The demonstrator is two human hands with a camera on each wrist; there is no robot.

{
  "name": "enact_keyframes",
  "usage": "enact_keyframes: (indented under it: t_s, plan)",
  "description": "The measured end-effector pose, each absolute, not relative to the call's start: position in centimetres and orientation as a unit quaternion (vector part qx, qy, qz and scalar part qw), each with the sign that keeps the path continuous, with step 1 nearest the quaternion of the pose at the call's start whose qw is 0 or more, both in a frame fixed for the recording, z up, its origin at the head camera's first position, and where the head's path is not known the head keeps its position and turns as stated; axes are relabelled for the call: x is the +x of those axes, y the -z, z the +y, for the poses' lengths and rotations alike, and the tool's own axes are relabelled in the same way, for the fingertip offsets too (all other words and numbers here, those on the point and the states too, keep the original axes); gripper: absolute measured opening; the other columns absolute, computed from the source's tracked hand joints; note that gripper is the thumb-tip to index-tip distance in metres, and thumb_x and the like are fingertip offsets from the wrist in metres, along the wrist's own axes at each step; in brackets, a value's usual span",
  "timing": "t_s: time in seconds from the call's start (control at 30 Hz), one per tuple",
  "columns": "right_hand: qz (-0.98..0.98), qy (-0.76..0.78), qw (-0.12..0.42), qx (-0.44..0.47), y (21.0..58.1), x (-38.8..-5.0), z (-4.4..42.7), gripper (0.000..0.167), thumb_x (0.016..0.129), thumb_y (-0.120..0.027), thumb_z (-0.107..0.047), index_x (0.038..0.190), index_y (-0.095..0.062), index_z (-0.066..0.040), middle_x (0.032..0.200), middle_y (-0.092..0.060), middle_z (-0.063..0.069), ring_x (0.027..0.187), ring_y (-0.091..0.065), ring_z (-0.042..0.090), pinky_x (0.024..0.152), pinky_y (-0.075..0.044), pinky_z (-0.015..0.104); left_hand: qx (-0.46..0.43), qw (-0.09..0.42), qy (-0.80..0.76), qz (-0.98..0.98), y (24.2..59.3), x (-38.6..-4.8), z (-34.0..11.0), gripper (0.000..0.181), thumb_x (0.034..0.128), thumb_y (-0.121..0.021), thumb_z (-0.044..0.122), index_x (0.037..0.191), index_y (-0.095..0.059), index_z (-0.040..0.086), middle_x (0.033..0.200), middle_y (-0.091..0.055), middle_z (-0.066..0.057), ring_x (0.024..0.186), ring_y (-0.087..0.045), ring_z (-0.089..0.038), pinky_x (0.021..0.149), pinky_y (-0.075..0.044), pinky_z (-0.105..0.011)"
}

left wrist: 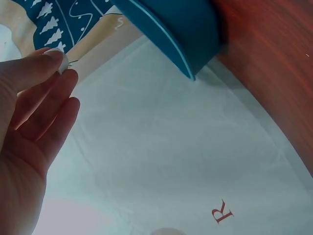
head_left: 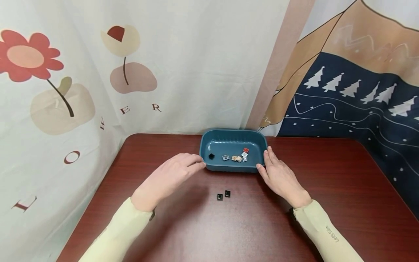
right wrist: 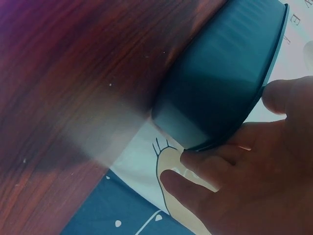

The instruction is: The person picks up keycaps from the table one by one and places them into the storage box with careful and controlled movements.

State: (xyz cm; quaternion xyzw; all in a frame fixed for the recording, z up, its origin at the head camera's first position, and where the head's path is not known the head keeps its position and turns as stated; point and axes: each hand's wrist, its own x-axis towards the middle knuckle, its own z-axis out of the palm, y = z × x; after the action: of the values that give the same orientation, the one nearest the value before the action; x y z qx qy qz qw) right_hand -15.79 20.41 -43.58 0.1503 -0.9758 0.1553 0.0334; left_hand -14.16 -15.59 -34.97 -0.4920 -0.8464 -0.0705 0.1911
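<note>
A dark teal plastic box (head_left: 234,169) stands at the table's back edge. Several small keycaps lie inside: a black keycap (head_left: 211,156), a grey keycap (head_left: 226,157), a red keycap (head_left: 246,150), plus white and beige ones. My left hand (head_left: 175,171) is by the box's front left corner. Thumb and forefinger pinch a small white keycap (left wrist: 63,62), mostly hidden by the fingers. With fairly straight fingers, my right hand (head_left: 279,174) rests against the box's right end, its thumb at the front right corner. Two black keycaps (head_left: 220,197) lie on the table in front of the box.
The reddish-brown wooden table (head_left: 327,174) extends to both sides of the box. Right behind it hangs a printed curtain (head_left: 196,72) with flowers and letters. A dark blue part of the curtain (head_left: 347,109) with trees hangs along the right side.
</note>
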Motion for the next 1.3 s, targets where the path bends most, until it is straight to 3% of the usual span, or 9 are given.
enact_keyframes:
  t_s: [0.37,0.63,0.93,1.3]
  plan:
    - [-0.976,-0.156,0.029,0.151,43.7,-15.9,20.3,0.068,0.109,-0.051,-0.033,0.153,-0.033,0.016,0.165,-0.022,0.032,0.149,-0.033,0.046,0.113,-0.036,0.062,-0.466,0.235,0.132,-0.842,35.3,-16.7,-14.4,0.032,0.0877,-0.076,-0.009,0.117,-0.075,0.002,0.12,-0.069,-0.008,0.114,-0.065,-0.024,0.101,-0.051,-0.033]
    - [-0.976,-0.158,0.029,0.149,43.7,-16.0,20.2,0.067,0.11,-0.051,-0.033,0.153,-0.034,0.016,0.164,-0.023,0.032,0.148,-0.035,0.046,0.113,-0.036,0.062,-0.434,0.222,0.17,-0.856,37.0,-19.2,-13.7,0.028,0.091,-0.076,-0.003,0.118,-0.075,0.001,0.115,-0.071,-0.007,0.109,-0.067,-0.02,0.095,-0.054,-0.029]
    - [-0.976,-0.157,0.032,0.147,43.7,-15.9,20.3,0.068,0.109,-0.051,-0.034,0.153,-0.034,0.016,0.165,-0.022,0.031,0.148,-0.036,0.046,0.112,-0.037,0.061,-0.393,0.175,0.18,-0.885,38.9,-21.8,-12.1,0.025,0.0947,-0.075,0.003,0.119,-0.076,0.003,0.115,-0.071,-0.008,0.105,-0.069,-0.02,0.091,-0.056,-0.028]
    - [-0.976,-0.159,0.033,0.148,43.8,-15.9,20.4,0.067,0.11,-0.05,-0.032,0.152,-0.034,0.017,0.165,-0.021,0.032,0.149,-0.033,0.045,0.113,-0.036,0.061,-0.375,0.08,0.163,-0.909,40.1,-22.9,-9.9,0.024,0.0963,-0.073,0.005,0.12,-0.077,0.004,0.118,-0.071,-0.009,0.109,-0.07,-0.022,0.092,-0.057,-0.031]
